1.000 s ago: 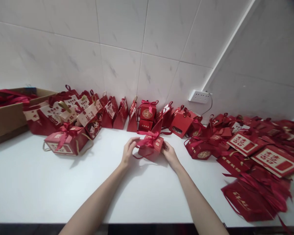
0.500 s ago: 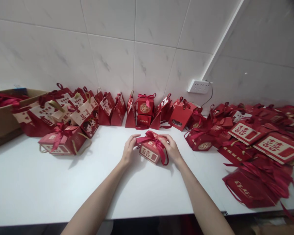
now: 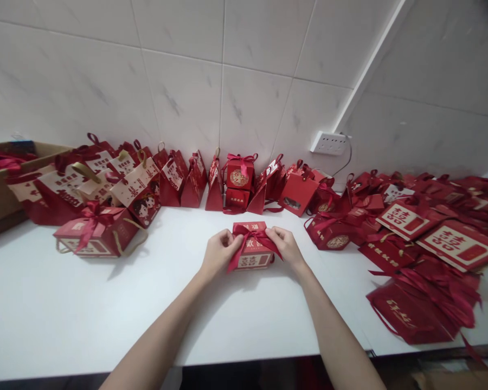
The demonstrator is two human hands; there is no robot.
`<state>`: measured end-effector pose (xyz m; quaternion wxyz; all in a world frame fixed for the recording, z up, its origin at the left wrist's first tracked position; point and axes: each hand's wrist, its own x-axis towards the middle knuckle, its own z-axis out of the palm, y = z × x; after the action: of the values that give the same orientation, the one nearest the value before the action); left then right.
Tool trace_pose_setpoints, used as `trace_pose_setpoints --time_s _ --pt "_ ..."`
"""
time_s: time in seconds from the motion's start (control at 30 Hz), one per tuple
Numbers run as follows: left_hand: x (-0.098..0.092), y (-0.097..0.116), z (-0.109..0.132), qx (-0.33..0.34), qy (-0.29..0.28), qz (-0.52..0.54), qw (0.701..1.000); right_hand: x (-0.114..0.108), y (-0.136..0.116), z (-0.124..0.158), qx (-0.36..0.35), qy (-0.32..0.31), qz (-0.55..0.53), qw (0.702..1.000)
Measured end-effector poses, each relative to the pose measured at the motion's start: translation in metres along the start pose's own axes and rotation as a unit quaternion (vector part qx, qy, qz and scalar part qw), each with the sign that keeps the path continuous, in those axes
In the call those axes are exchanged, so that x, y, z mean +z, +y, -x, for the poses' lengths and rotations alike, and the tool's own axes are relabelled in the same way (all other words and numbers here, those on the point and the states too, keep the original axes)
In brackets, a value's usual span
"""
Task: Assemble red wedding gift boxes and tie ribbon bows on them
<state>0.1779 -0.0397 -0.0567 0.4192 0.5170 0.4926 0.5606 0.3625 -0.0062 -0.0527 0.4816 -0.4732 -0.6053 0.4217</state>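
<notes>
A small red gift box (image 3: pixel 252 261) with a cream label and gold lettering sits on the white table in front of me. Across its top lies a dark red ribbon bow (image 3: pixel 255 235). My left hand (image 3: pixel 223 252) pinches the bow's left side between thumb and fingers. On the other side, my right hand (image 3: pixel 283 246) has its fingertips closed on the bow's right loop. Both hands are beside the box, and their outer fingers curl out of clear sight.
Left of me stands a larger red box with a bow (image 3: pixel 97 230). Several red gift bags (image 3: pixel 173 179) line the tiled wall, near a cardboard carton (image 3: pixel 0 200). More boxes and bags pile up at right, including a ribboned red bag (image 3: pixel 418 314). A socket (image 3: pixel 331 143) is on the wall.
The gift box has turned so its label side faces me more squarely. My hands have gone from its sides to pinching the two sides of the bow.
</notes>
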Motion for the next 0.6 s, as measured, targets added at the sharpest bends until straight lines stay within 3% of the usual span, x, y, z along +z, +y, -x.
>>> trace_pose_setpoints --time_s 0.2,0.4,0.53,0.6 --pt "-0.002 0.001 0.001 0.025 -0.041 -0.073 0.996 0.005 0.0 0.003 -0.016 -0.02 -0.004 1.0" --pt "-0.01 0.008 -0.003 0.01 0.03 -0.11 0.993 0.013 -0.003 0.011 -0.017 -0.075 -0.021 0.997" --pt "-0.016 0.013 -0.006 -0.033 -0.022 -0.117 0.992 0.017 -0.003 0.012 -0.013 -0.082 -0.042 0.996" --pt "-0.017 0.013 -0.007 -0.032 -0.018 -0.128 0.991 0.018 -0.002 0.011 -0.012 -0.075 -0.046 0.996"
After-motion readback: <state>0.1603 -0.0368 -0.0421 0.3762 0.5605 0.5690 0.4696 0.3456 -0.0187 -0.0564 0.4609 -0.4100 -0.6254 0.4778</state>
